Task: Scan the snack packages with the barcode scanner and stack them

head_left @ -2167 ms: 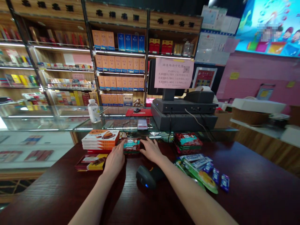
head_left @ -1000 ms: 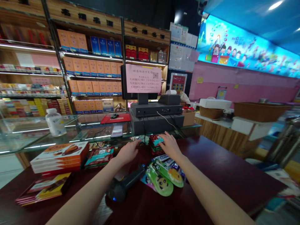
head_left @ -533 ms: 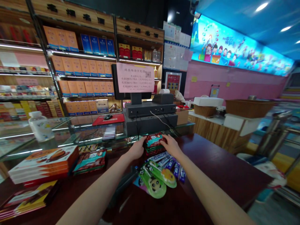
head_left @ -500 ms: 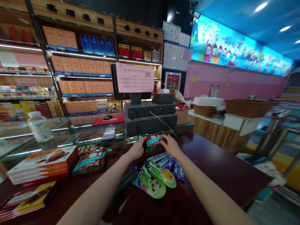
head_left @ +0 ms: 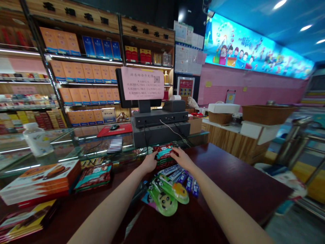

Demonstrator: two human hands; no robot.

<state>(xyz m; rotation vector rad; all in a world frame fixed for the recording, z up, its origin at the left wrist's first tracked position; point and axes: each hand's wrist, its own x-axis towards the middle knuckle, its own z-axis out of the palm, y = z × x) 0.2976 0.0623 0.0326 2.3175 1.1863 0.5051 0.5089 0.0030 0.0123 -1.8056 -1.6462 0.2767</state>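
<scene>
My left hand (head_left: 149, 162) and my right hand (head_left: 180, 158) grip the two ends of a stack of red and teal snack packets (head_left: 165, 155) on the dark wooden counter (head_left: 228, 183), just in front of the cash register base (head_left: 159, 130). The fingers of both hands curl round the stack's edges. Green cartoon-faced packets (head_left: 166, 196) and blue wrapped sweets (head_left: 189, 181) lie just nearer to me, under my forearms. A black barcode scanner (head_left: 138, 193) is partly hidden by my left arm.
Another stack of red and teal packets (head_left: 93, 176) and orange boxes (head_left: 40, 181) lie at the left, with flat yellow boxes (head_left: 25, 220) nearer. A bottle (head_left: 37, 139) stands on the glass case (head_left: 66, 149). Shelves fill the back wall. Baskets (head_left: 266, 114) sit at the right.
My hands left the left stack of packets and moved right to the other stack, closing on its ends. The view has swung to the right.
</scene>
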